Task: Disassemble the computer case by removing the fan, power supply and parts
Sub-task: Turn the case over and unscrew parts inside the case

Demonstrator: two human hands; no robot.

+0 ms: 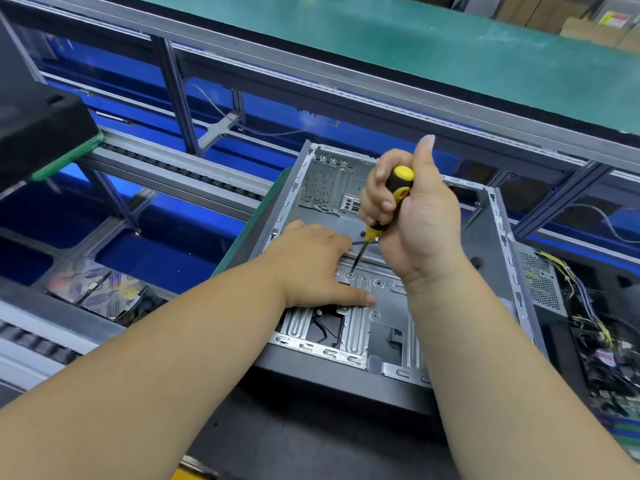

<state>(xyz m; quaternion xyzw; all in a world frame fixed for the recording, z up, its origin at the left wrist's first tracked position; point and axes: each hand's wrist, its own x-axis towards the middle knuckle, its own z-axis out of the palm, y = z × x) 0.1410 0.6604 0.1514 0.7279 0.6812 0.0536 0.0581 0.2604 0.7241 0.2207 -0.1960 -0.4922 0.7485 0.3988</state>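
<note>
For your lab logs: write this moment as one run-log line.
right hand: grips screwdriver | tip: on case screw | left hand: rests on bracket

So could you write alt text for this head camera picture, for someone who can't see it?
A person's right hand grips a yellow-and-black screwdriver, its tip on a screw inside an open computer case. The left hand rests flat on the metal bracket beside it.

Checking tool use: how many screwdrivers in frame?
1. The screwdriver is held in the right hand, its tip on a screw in the computer case. Others may be hidden behind the arms.
</note>
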